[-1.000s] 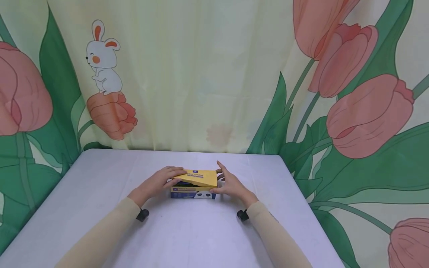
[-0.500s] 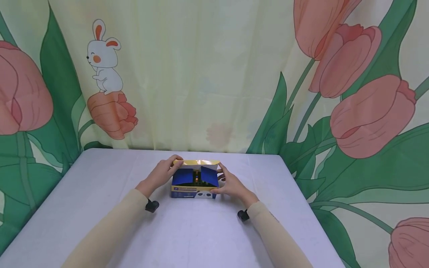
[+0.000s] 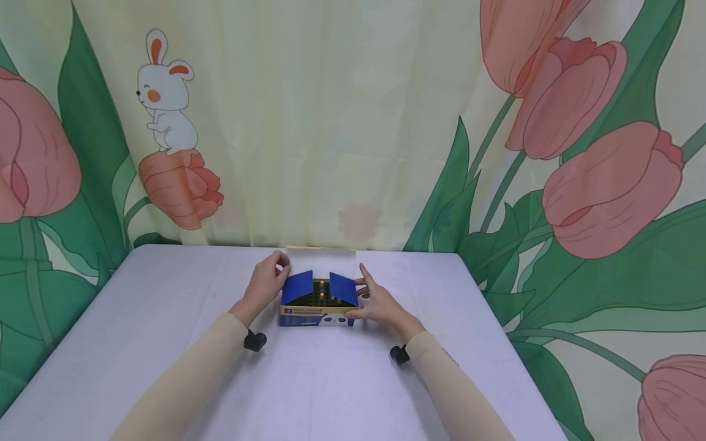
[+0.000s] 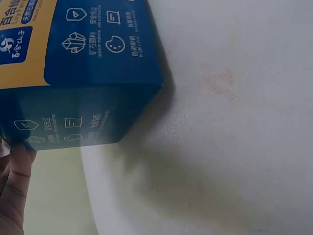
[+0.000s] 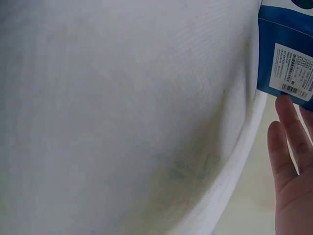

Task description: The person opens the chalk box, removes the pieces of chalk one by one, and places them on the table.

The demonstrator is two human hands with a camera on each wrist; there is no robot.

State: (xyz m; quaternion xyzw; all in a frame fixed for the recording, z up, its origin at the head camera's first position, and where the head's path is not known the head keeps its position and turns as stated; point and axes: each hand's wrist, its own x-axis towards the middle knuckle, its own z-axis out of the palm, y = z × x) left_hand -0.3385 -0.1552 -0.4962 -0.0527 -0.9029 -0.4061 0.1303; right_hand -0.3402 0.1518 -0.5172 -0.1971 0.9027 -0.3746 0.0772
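Note:
A blue and yellow cardboard box [image 3: 317, 317] with a panda print stands on the table, its lid [image 3: 322, 260] tipped back and showing a white inside. Two blue side flaps [image 3: 298, 288] slant up over a dark gridded interior with orange spots. At the lid's left edge, my left hand [image 3: 261, 285] pinches it with curled fingers. My right hand [image 3: 383, 306] steadies the box's right end, thumb at the front corner and relaxed fingers along the side. In the right wrist view its fingers [image 5: 288, 125] reach the labelled blue end. The left wrist view shows a fingertip at the box's far corner.
A white cloth covers the table [image 3: 325, 386]. Behind it hangs a curtain [image 3: 331, 122] printed with tulips and a rabbit. A small black wrist camera [image 3: 255, 340] sits on the left wrist, another [image 3: 399, 354] on the right.
The yellow lid has swung up and back, uncovering the side flaps and interior. My left hand has moved from the lid's top to its rear left edge. My right hand has stayed put.

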